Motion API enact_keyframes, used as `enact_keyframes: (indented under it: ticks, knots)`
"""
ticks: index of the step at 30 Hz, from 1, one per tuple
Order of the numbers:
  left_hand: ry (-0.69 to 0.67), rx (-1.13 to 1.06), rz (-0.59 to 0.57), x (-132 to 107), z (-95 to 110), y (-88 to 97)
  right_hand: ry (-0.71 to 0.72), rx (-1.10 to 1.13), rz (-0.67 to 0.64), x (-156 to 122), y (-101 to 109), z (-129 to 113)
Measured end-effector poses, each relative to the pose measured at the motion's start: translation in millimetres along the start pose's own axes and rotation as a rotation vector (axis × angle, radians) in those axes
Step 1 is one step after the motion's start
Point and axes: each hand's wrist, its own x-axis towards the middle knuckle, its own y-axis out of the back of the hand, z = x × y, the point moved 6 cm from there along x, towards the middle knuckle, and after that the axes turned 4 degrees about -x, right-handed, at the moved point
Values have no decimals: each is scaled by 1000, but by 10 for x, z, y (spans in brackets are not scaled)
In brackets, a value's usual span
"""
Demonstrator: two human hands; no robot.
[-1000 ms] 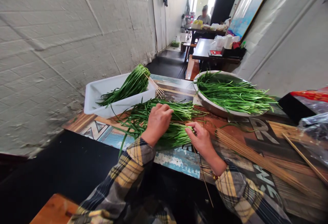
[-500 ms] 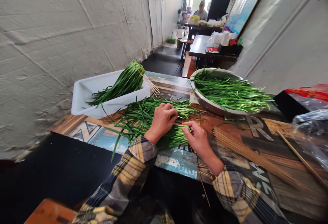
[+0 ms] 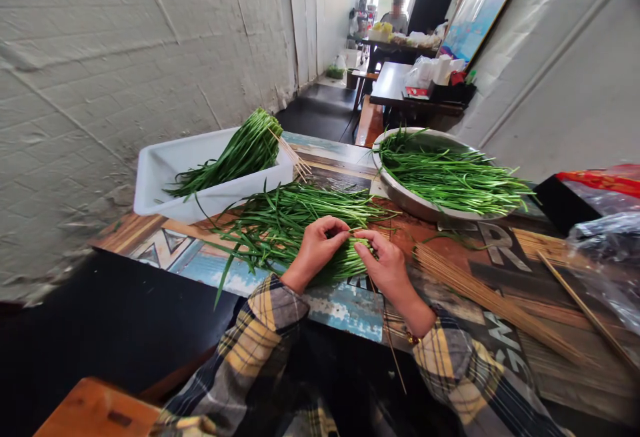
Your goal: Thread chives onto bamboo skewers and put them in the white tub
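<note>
Garlic chives (image 3: 295, 213) lie in a loose heap on the table, pale stem ends toward the right. My left hand (image 3: 323, 245) is closed over them, its thumb and forefinger pinching a chive stem at the fingertips. Close beside it, my right hand (image 3: 393, 270) is closed at the stem ends of a row of chives, around a thin bamboo skewer (image 3: 393, 347). The skewer's long end slants down past the table edge; its upper end is hidden by fingers and stems. Both sets of fingertips nearly meet.
A white plastic tub (image 3: 210, 207) at left holds skewered chives. A metal bowl (image 3: 395, 193) of loose chives stands at right. Bare bamboo skewers (image 3: 495, 300) and a thicker stick (image 3: 585, 307) lie right, near clear plastic bags (image 3: 607, 257). A person (image 3: 397, 17) sits at the far table.
My left hand has moved slightly right and down from the heap, bringing a chive stem to my right fingertips. My right hand stays at the skewer. The view has shifted slightly.
</note>
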Motion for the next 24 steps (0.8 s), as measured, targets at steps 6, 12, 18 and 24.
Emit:
enact_keyframes:
  ticks: [6, 12, 18, 24]
  knots:
    - [-45, 41, -18, 25, 24, -45, 9, -16, 3, 5, 10, 2]
    - [-62, 52, -30, 14, -9, -49, -5, -29, -8, 2, 3, 28]
    - [-31, 7, -4, 1, -29, -38, 10, 9, -12, 2, -15, 50]
    - [-44, 4, 0, -4, -15, -27, 21, 28, 3, 1, -16, 57]
